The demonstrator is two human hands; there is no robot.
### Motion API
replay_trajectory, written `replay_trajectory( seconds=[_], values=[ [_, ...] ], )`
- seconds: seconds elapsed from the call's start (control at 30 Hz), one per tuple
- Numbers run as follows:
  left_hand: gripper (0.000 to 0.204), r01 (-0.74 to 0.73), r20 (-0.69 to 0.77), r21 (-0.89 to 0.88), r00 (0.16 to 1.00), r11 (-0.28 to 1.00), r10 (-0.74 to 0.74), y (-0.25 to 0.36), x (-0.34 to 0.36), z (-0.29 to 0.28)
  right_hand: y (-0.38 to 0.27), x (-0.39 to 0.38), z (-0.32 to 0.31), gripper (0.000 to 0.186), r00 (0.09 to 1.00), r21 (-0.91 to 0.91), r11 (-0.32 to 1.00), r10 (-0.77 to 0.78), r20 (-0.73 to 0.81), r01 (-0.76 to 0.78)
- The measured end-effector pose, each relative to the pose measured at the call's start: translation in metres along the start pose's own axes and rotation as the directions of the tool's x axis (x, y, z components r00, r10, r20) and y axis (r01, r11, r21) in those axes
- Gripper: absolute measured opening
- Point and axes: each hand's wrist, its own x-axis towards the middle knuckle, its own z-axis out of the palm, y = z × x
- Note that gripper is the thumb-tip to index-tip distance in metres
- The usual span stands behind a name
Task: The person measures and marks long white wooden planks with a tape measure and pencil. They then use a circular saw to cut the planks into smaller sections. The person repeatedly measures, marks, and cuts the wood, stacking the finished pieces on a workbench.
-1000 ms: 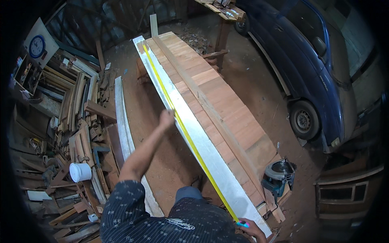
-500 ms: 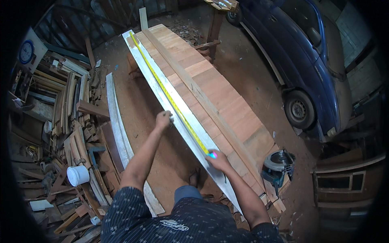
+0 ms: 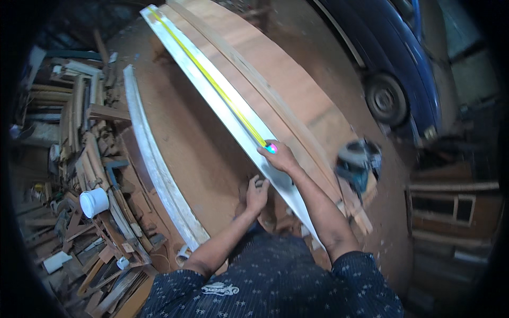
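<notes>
A long yellow tape measure blade (image 3: 207,78) runs along a white board (image 3: 185,66) from its far end towards me. My right hand (image 3: 281,157) is closed round the tape measure's small bright case (image 3: 271,149), resting over the board. Close to the board's left edge, nearer to me, is my left hand (image 3: 256,195) with its fingers curled. Whatever those fingers hold, if anything, is too small and blurred to make out. To the right of the white board lies a wide panel of joined wooden planks (image 3: 275,69), with a long wooden strip (image 3: 254,79) along it.
A circular saw (image 3: 356,167) sits at the panel's near right end. Scrap timber (image 3: 79,114) is heaped on the left, with a white bucket (image 3: 94,203) in it. A curved whitish plank (image 3: 151,143) lies on the floor. A blue car (image 3: 392,58) stands at the right.
My left hand has moved right and nearer to my body, below my right hand. My right hand keeps the tape measure case. The whole view has shifted, with some blur.
</notes>
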Motion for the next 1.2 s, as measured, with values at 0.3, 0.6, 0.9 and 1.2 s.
replay_trajectory(
  seconds=[0.3, 0.6, 0.9, 1.2],
  values=[
    [0.065, 0.080, 0.069, -0.164, 0.995, 0.983, -0.069, -0.100, -0.136, 0.152, 0.180, -0.315, -0.069, 0.059, 0.969, 0.131, 0.960, 0.247, 0.006, -0.246],
    [0.072, -0.027, -0.026, -0.062, 0.999, 0.998, 0.026, -0.120, -0.251, 0.205, 0.279, -0.465, -0.074, 0.060, 0.972, 0.047, 0.972, 0.233, -0.033, -0.231],
    [0.058, 0.348, 0.376, -0.257, 0.895, 0.902, -0.239, -0.134, -0.272, 0.212, 0.284, -0.478, -0.073, 0.057, 0.986, 0.008, 0.990, 0.138, -0.093, -0.138],
    [0.055, 0.407, 0.359, -0.410, 0.895, 0.817, -0.266, -0.135, -0.297, 0.234, 0.289, -0.478, -0.068, 0.055, 0.986, 0.015, 0.995, 0.099, -0.136, -0.098]
  ],
)
